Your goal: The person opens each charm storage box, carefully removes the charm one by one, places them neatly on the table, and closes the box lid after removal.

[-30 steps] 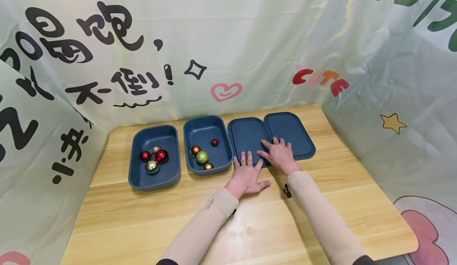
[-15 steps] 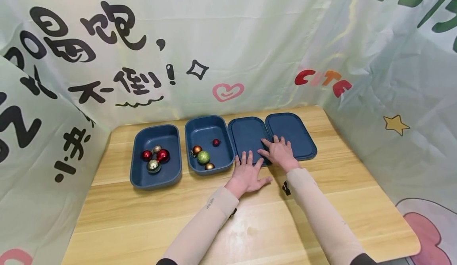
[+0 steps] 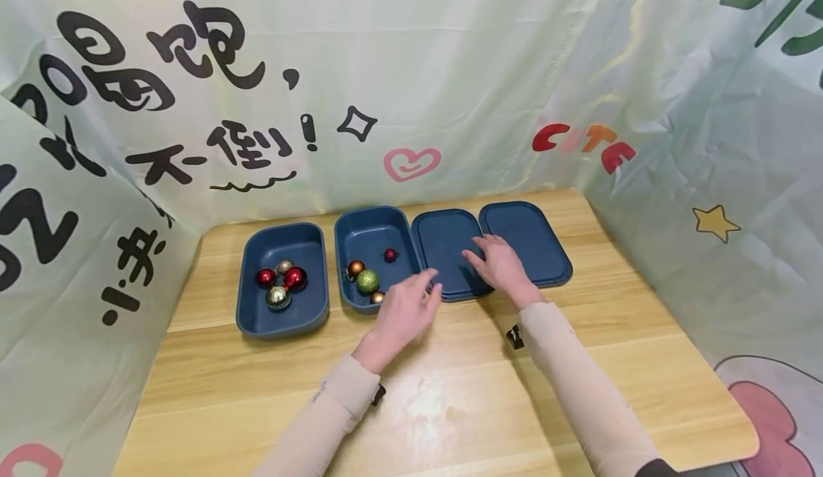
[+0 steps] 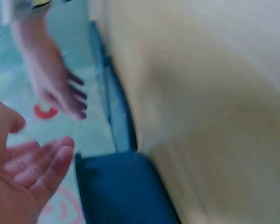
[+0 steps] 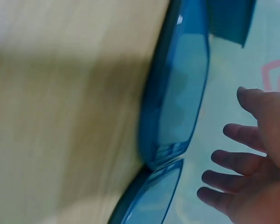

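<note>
Two blue boxes hold shiny bauble ornaments, with two flat blue lids beside them. My left hand is over the front right corner of the middle box, fingers loosely bent and holding nothing. In that box lie a green bauble, a small dark red bauble and two copper-gold ones, one partly hidden by my hand. My right hand hovers over the lids, touching neither in the right wrist view, its fingers spread. The left lid and right lid lie side by side.
At the left stands another blue box with red, silver-gold and champagne baubles. All of this is on a wooden table. Printed cloth walls close in the back and sides.
My left hand has lifted from the left lid's front edge and moved left to the middle box's corner. My right hand has risen slightly off the lids. Boxes, baubles and lids stay put.
</note>
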